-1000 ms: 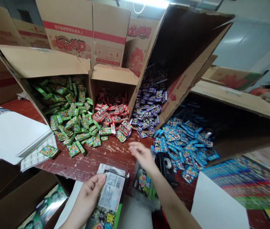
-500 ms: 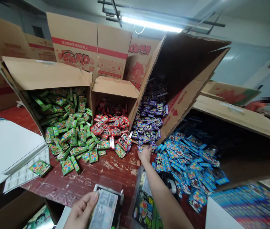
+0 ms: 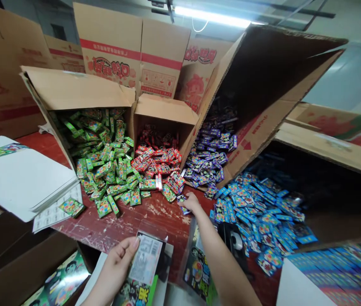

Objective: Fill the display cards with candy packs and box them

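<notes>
My left hand point(image 3: 118, 263) is closed on the edge of a clear plastic bag point(image 3: 146, 259) with black and green print and a white barcode label. My right hand point(image 3: 192, 202) reaches over the red table, fingers closed on small purple packets point(image 3: 184, 205); how many it holds I cannot tell. Right behind it, more purple packets point(image 3: 207, 163) spill from a tilted carton. Under my right forearm lies another printed plastic bag point(image 3: 196, 265), partly covered. Red packets point(image 3: 157, 161) and green packets point(image 3: 106, 165) are heaped to the left, blue packets point(image 3: 257, 208) to the right.
Open cartons point(image 3: 81, 91) stand on their sides along the back of the red table point(image 3: 154, 214). A black tape dispenser point(image 3: 233, 240) sits right of my forearm. White card sheets point(image 3: 24, 178) and a sticker sheet point(image 3: 55, 212) lie left. Packed colourful packets point(image 3: 339, 272) fill the lower right.
My right hand has moved left from the purple heap, with purple packets in its fingers. The left hand still holds the bag, now tilted and showing more green print. The view has shifted left.
</notes>
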`<state>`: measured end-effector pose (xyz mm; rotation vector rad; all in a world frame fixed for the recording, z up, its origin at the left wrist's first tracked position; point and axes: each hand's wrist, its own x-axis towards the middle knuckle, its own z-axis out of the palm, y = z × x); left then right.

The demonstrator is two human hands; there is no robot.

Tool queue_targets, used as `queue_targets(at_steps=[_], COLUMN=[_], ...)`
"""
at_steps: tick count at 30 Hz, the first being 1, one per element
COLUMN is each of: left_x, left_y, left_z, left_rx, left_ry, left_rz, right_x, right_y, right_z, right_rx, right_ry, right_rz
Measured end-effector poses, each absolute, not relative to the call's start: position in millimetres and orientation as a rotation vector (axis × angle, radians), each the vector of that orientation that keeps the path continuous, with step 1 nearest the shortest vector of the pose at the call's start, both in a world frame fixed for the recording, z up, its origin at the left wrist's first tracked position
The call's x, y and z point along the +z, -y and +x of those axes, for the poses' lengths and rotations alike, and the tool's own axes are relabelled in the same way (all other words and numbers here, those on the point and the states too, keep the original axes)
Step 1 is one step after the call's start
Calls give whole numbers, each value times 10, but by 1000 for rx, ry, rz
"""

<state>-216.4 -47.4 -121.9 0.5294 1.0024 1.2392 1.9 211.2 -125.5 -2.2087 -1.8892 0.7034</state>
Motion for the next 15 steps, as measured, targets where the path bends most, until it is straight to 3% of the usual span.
queue_targets(at_steps=[8, 11, 15], left_x=[-1352, -1193, -941], left_y=[534, 594, 671], left_z=[-2251, -2145, -2074], left_rx=[1288, 1237, 1198], left_ry=[-1041, -1031, -1065], left_rz=[617, 713, 756], right_x=[-629, -486, -469], right_y=[-1275, -755, -466], right_z=[-105, -386, -561], right_rx=[1079, 1360, 1535], right_ry=[1790, 1602, 1809], right_rz=[-1479, -999, -863])
